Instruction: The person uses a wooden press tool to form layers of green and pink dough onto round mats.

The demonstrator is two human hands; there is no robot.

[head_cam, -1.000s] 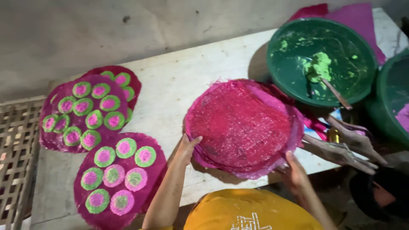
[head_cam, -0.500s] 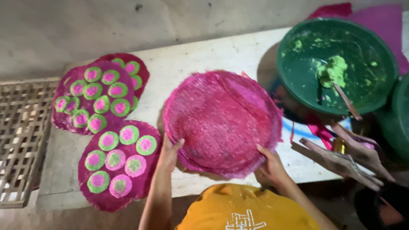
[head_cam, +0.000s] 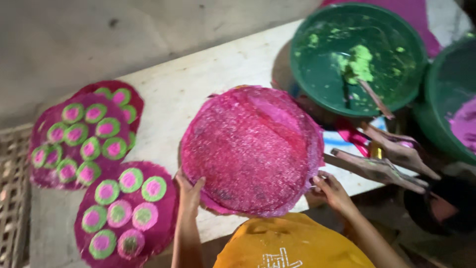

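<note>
A round stack of pink, glittery sheets point(head_cam: 253, 149) lies on the pale table point(head_cam: 198, 79), in front of my yellow shirt. My left hand point(head_cam: 191, 191) grips its near left rim, thumb against the edge. On the near right rim my right hand point(head_cam: 329, 189) holds on with its fingers curled around the edge. Left of the stack lie two pink mats, one near point(head_cam: 124, 213) and one farther back point(head_cam: 84, 136). Both carry several small discs, green with pink centres.
A big green bowl point(head_cam: 317, 84) with green paste and a stick stands at the back right, touching the stack's far edge. A second green tub point(head_cam: 446, 94) holds pink paste. Another person's hands point(head_cam: 382, 164) reach in from the right. A woven grid point(head_cam: 12, 198) lies at far left.
Both hands stay on the near rim of the pink stack while the view shifts. My left hand has slid a little lower along the rim. The other person's hands stay at the right.
</note>
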